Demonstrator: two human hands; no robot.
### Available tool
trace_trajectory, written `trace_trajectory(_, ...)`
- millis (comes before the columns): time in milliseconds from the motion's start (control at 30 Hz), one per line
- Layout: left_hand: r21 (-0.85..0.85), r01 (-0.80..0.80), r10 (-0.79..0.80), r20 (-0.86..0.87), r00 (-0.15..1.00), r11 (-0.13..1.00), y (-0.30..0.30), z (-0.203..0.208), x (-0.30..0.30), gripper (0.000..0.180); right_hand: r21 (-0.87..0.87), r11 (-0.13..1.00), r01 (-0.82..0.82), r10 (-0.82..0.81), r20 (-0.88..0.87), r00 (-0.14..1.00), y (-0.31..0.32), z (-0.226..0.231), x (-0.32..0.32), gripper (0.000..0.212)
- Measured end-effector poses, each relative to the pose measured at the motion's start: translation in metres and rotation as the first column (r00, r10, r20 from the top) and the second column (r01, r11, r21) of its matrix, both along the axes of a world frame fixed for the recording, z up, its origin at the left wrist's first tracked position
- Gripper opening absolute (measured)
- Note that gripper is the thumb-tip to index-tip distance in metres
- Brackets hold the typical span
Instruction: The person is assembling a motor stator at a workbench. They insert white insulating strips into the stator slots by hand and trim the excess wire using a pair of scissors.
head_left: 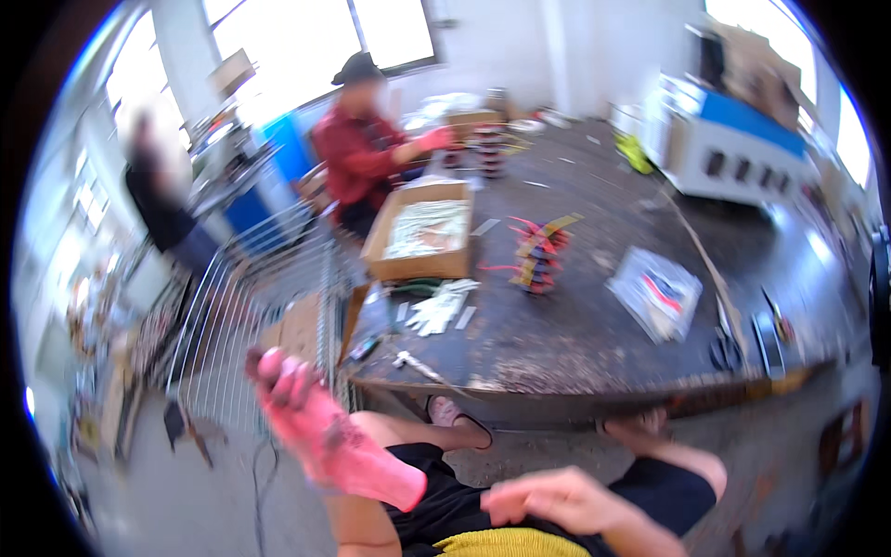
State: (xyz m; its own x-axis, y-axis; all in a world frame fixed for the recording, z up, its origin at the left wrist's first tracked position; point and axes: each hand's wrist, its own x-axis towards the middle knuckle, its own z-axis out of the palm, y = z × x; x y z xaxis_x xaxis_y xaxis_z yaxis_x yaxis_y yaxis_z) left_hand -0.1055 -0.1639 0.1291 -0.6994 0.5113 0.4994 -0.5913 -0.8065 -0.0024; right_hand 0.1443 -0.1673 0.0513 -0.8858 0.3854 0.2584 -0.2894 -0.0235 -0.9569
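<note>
My left hand [311,422] wears a pink knitted glove with dark-stained fingertips. It is raised left of the table's near edge, in front of a wire rack [246,325]. Its fingers are loosely bent and slightly apart, and I see nothing in them. Bare and gloveless, my right hand [552,497] hovers over my lap with its fingers stretched out, touching no object. On the table [594,343] beyond stands a small stack of dark coils [535,269] with red and yellow ends sticking out. White gloves [441,309] lie near the table's left side.
Behind the gloves sits an open cardboard box [399,269] of pale strips. A clear plastic bag [657,295], scissors [724,348] and a phone-like flat object [768,343] lie rightward. A white-and-blue machine [733,144] stands far right. A co-worker in red [357,144] handles another coil stack [489,153].
</note>
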Motion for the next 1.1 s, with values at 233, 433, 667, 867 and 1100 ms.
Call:
trace_trajectory(233, -0.476, -0.346, -0.032, -0.623, 0.782, 0.809, -0.016, -0.029, 0.011, 0.085, -0.239, 0.970, 0.051, -0.231, -0.826, 0.515, -0.038, 0.154, 0.034, 0.039)
trace_trajectory(433, -0.393, -0.431, -0.008, -0.746, 0.665, 0.812, -0.028, -0.044, 0.035, 0.095, -0.417, 0.896, -0.155, -0.423, -0.906, -0.012, -0.082, 0.161, 0.046, 0.031)
trace_trajectory(667, -0.513, -0.265, -0.125, -0.605, 0.787, 0.816, -0.025, -0.012, 0.066, 0.031, -0.055, 0.923, 0.381, -0.157, -0.958, 0.241, -0.054, 0.140, 0.076, 0.015)
trace_trajectory(867, -0.234, -0.236, -0.085, -0.856, 0.510, 0.943, -0.055, 0.031, 0.066, 0.038, 0.229, 0.856, 0.463, -0.042, -0.863, 0.504, -0.020, 0.132, 0.036, 0.020)
trace_trajectory(1100, 0.325, -0.528, 0.530, -0.793, 0.301, 0.785, -0.062, 0.038, 0.079, 0.060, 0.186, 0.922, 0.339, -0.041, -0.825, 0.564, -0.033, 0.121, 0.034, 0.019)
